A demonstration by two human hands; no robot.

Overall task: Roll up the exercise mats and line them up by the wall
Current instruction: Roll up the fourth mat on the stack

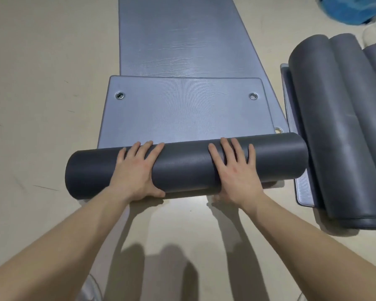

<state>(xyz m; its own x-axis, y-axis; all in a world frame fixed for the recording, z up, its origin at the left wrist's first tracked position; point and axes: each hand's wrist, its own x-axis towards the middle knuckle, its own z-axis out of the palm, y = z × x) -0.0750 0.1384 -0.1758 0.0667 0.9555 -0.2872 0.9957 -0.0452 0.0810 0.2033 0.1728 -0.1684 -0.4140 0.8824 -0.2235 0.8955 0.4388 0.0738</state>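
The person is pressing the left hand [137, 170] and right hand [234, 168], fingers straight and spread, onto the roll [182, 166], which is lying on the floor [41, 83] with its short tail [182, 109] flat ahead, and the foam is looking light, springy and prone to uncoiling, so wide-set palms on top are suiting it.

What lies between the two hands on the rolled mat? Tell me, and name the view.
Only a bare stretch of the dark grey rolled mat lies between the left hand and the right hand, as the head view shows.
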